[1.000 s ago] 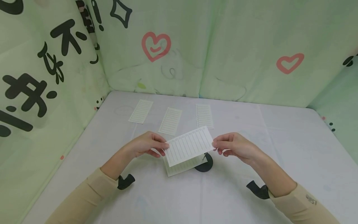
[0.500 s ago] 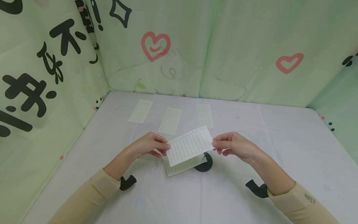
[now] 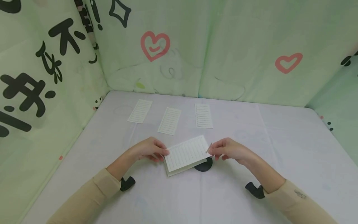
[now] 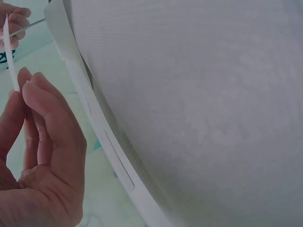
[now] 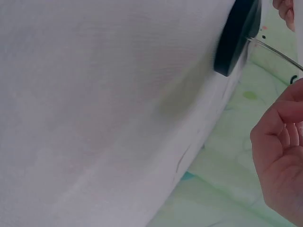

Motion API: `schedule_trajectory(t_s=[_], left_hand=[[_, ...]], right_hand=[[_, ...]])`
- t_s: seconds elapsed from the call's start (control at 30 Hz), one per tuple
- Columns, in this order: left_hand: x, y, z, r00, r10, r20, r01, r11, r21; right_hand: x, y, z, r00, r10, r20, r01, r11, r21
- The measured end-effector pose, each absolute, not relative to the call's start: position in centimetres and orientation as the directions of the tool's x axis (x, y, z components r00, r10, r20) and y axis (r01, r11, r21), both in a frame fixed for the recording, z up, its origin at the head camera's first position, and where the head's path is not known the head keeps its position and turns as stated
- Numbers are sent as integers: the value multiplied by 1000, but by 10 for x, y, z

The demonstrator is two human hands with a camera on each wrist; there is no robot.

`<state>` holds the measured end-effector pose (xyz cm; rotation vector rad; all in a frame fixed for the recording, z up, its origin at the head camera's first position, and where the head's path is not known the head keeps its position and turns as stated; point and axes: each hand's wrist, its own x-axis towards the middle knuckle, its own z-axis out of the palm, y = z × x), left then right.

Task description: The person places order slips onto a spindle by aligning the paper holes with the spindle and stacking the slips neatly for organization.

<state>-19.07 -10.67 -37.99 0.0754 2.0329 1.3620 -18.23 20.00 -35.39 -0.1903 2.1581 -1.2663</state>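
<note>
My left hand [image 3: 152,150] pinches the left end of a white lined paper slip [image 3: 185,154] between thumb and fingers. My right hand [image 3: 227,149] pinches the slip's right end. The slip is held tilted above another paper slip [image 3: 169,173], whose lower edge shows beneath it. A bill spike's black round base [image 3: 204,167] stands under their right end, and its thin metal rod [image 5: 275,51] rises toward my right fingers. In the head view the rod's tip [image 3: 209,147] shows at the upper slip's right end, beside my right fingertips. The left wrist view shows the held slip [image 4: 9,54] edge-on.
Three more lined slips lie farther back on the white-covered table [image 3: 279,155]: a left slip [image 3: 140,111], a middle slip [image 3: 169,121] and a right slip [image 3: 204,115]. A green printed curtain [image 3: 223,46] encloses the table's back and sides.
Both hands have lowered the slip toward the one beneath it, and less of the lower slip shows. The rod's tip now shows above the held slip's right end.
</note>
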Motion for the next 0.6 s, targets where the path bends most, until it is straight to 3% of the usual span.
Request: schedule_trajectory(t_s=[0.6], left_hand=[[-196, -107, -393, -697, 385, -605, -368, 532, 762]], right_hand=[[-196, 193, -374, -744, -415, -524, 157, 653, -741]])
